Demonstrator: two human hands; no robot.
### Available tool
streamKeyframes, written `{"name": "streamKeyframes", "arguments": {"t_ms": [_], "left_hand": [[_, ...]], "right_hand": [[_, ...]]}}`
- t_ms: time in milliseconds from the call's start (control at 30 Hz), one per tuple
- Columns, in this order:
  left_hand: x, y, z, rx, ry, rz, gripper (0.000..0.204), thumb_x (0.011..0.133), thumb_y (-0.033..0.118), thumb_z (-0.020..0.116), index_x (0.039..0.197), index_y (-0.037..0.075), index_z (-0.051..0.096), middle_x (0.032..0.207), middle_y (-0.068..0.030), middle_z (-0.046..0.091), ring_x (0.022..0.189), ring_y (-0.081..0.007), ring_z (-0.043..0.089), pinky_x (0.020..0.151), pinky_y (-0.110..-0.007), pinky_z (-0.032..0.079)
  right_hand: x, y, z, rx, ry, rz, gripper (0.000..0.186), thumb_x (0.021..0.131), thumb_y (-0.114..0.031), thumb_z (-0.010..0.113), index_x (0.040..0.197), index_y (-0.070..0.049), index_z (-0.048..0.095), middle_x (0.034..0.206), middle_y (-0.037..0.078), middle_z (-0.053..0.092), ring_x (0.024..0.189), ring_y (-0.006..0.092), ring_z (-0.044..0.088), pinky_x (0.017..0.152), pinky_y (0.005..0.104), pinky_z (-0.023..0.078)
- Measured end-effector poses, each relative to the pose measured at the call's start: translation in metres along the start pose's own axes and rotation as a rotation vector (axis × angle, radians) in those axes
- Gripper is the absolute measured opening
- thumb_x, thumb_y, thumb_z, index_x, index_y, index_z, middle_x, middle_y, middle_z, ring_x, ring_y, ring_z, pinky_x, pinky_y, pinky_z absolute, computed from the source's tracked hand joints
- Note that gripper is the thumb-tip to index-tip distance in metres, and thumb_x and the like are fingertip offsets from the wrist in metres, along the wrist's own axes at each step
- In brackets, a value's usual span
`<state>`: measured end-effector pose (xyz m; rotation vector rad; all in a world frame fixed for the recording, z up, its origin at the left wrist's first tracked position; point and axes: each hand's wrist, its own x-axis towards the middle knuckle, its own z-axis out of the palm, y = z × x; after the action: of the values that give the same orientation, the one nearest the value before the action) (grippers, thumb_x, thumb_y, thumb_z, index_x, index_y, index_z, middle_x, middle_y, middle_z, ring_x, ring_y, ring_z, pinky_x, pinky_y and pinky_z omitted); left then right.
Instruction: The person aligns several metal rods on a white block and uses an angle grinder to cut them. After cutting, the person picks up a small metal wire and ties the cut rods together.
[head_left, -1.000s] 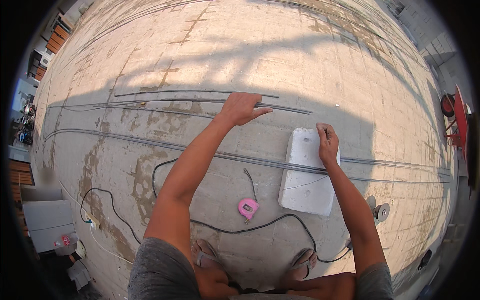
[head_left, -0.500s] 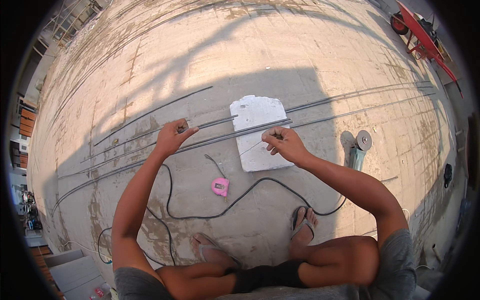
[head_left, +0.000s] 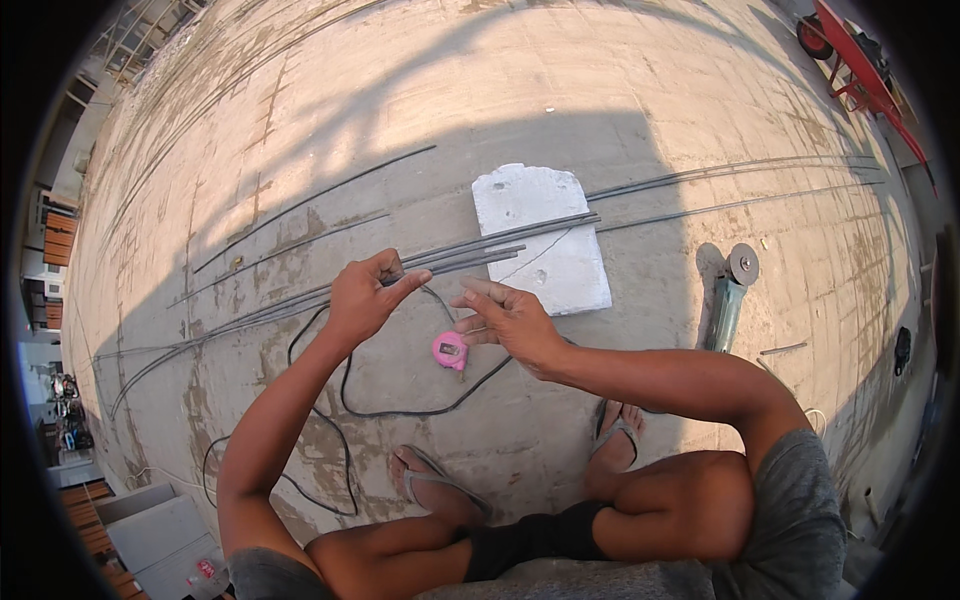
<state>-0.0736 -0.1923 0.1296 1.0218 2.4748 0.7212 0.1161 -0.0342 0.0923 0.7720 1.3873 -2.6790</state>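
Note:
My left hand [head_left: 368, 298] is closed around thin grey steel rods [head_left: 470, 262], thumb pointing right; its fingertips are partly hidden. Their cut ends reach the near left edge of a chipped white slab [head_left: 545, 235]. Just beyond them, another pair of rods [head_left: 540, 233] lies across the slab. My right hand [head_left: 510, 322] hovers in front of the slab with fingers apart, holding nothing. Beside its fingertips in view, a pink tape measure [head_left: 450, 350] rests on the concrete.
An angle grinder [head_left: 728, 305] stands disc-up at the right. A black cable [head_left: 400, 412] winds across the floor before my sandalled feet. More rods [head_left: 320, 207] lie farther off to the left. At the far right is a red wheelbarrow [head_left: 855, 60].
My left hand has drawn its rods toward me, to the near side of the other pair. My right hand has left the slab, moved left and nearer, and spread its fingers.

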Motion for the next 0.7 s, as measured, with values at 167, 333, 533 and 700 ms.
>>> {"name": "streamKeyframes", "arguments": {"t_ms": [167,333,533,700], "left_hand": [[0.006,0.041,0.011,-0.005,-0.014,0.065,0.06,0.088,0.06,0.076,0.073,0.004,0.06,0.056,-0.007,0.056,0.051,-0.0203,0.049,0.052,-0.039,0.039],[0.022,0.057,0.025,-0.003,-0.054,0.133,0.059,0.088,0.058,0.077,0.071,0.004,0.061,0.052,-0.0078,0.054,0.048,-0.0193,0.049,0.049,-0.038,0.037],[0.026,0.054,0.034,-0.269,-0.22,0.042,0.049,0.093,0.047,0.076,0.074,0.003,0.07,0.057,-0.0048,0.063,0.053,-0.0114,0.056,0.051,-0.033,0.041],[0.03,0.05,0.034,-0.266,-0.236,0.097,0.036,0.097,0.036,0.074,0.089,0.002,0.079,0.069,-0.0042,0.072,0.06,-0.0079,0.058,0.058,-0.029,0.046]], "right_hand": [[0.002,-0.012,0.011,0.181,0.156,-0.164,0.044,0.107,-0.033,0.061,0.132,0.003,0.062,0.118,0.012,0.07,0.094,0.0176,0.071,0.079,0.031,0.063],[-0.002,-0.018,-0.006,0.131,0.234,-0.19,0.043,0.108,-0.035,0.06,0.126,0.003,0.064,0.116,0.012,0.071,0.092,0.0169,0.071,0.078,0.0302,0.063],[0.001,-0.014,-0.021,0.026,0.202,-0.157,0.046,0.11,-0.037,0.054,0.128,0.004,0.062,0.118,0.012,0.071,0.094,0.0163,0.07,0.081,0.0307,0.062],[0.006,-0.016,-0.029,0.033,0.166,-0.152,0.049,0.109,-0.039,0.055,0.127,0.006,0.062,0.12,0.015,0.071,0.092,0.0168,0.07,0.079,0.0309,0.062]]}}
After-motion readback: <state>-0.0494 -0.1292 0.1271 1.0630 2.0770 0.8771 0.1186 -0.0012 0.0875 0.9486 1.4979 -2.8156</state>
